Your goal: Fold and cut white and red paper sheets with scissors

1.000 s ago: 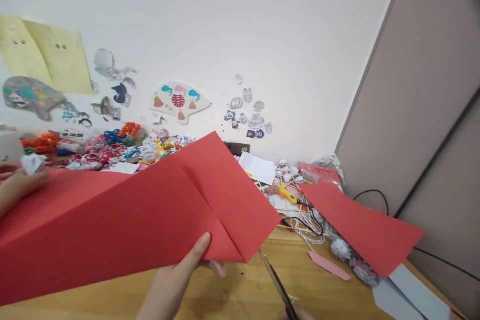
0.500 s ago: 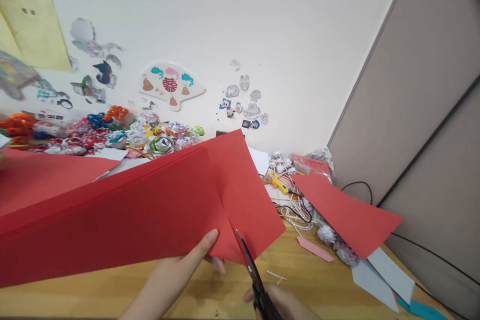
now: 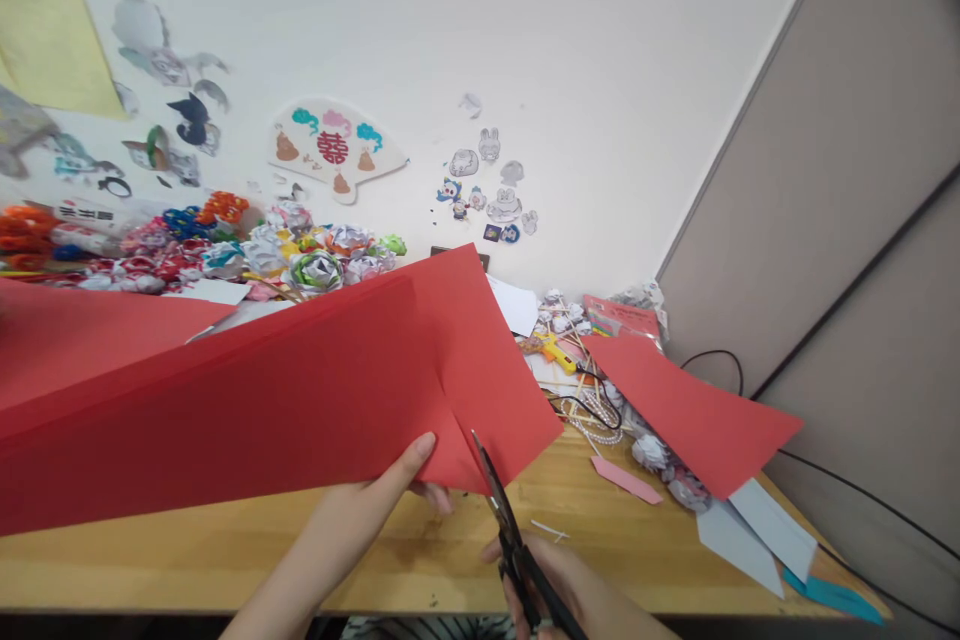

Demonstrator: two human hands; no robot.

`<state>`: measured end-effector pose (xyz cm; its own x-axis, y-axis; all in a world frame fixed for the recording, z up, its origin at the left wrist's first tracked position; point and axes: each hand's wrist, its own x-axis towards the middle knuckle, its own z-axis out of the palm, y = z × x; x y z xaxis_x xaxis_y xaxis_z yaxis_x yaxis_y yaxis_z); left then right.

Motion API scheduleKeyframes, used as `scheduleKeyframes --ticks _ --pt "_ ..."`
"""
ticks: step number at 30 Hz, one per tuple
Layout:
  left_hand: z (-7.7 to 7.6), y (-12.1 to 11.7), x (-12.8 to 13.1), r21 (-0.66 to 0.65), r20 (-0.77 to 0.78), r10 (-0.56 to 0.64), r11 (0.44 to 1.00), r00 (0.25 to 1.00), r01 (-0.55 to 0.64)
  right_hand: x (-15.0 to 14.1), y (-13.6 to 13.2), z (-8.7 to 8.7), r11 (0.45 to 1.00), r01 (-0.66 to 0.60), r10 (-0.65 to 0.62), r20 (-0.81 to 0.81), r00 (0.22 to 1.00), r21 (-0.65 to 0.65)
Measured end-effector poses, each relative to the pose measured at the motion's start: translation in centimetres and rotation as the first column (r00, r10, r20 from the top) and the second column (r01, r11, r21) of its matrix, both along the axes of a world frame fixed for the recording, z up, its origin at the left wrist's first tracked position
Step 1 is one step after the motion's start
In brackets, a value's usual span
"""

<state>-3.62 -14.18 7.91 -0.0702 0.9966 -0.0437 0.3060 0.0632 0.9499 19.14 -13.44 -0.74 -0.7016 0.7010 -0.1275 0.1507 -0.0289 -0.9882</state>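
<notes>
A long folded sheet of red paper (image 3: 300,400) spans the view from the left edge to the middle, held up above the table. My left hand (image 3: 405,475) pinches its lower edge, thumb in front and fingers behind. In my right hand (image 3: 559,585) is a pair of black-handled scissors (image 3: 499,500), pointing up and away. Their blades lie at the paper's lower edge, just right of my left thumb. A slit runs up the paper from near there, and creases show above it.
Another red piece (image 3: 697,410) lies at right over crumpled paper balls, near white strips (image 3: 772,525) and a pink strip (image 3: 626,480). A yellow glue gun (image 3: 559,353) and its black cord lie behind. Paper flowers (image 3: 315,270) line the wall. The wooden table (image 3: 405,570) has its front edge below.
The view has tilted down slightly, so the table's front edge now shows. Both hands, the paper and the scissors keep nearly the same places relative to each other.
</notes>
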Motion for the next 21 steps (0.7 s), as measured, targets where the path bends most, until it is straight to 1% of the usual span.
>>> scheduleKeyframes --ticks 4,7,9,13,17,21 --pt "-0.2 0.4 -0.2 0.029 -0.002 0.022 0.999 1.000 -0.022 -0.1 -0.2 1.8 0.999 0.012 -0.009 -0.060 0.998 0.052" --pt "-0.2 0.6 -0.2 0.051 -0.019 0.031 0.998 0.999 -0.030 -0.3 0.0 2.2 0.997 -0.009 0.017 -0.110 0.994 0.070" --pt "-0.1 0.7 -0.1 0.048 -0.004 0.036 0.998 0.999 -0.036 -0.4 0.1 2.1 0.996 0.005 0.007 -0.128 0.992 0.092" --pt "-0.1 0.7 0.1 0.043 0.039 0.033 0.998 0.999 -0.034 -0.5 0.0 1.0 0.984 0.091 -0.067 -0.158 0.985 0.151" --pt "0.0 0.7 0.1 0.043 0.015 0.047 0.998 0.999 -0.048 -0.6 -0.3 0.2 0.987 0.119 -0.103 -0.138 0.985 0.107" --pt "0.1 0.6 0.0 0.055 -0.022 0.046 0.997 0.999 -0.044 -0.6 -0.7 0.2 0.984 0.161 -0.150 -0.129 0.980 0.079"
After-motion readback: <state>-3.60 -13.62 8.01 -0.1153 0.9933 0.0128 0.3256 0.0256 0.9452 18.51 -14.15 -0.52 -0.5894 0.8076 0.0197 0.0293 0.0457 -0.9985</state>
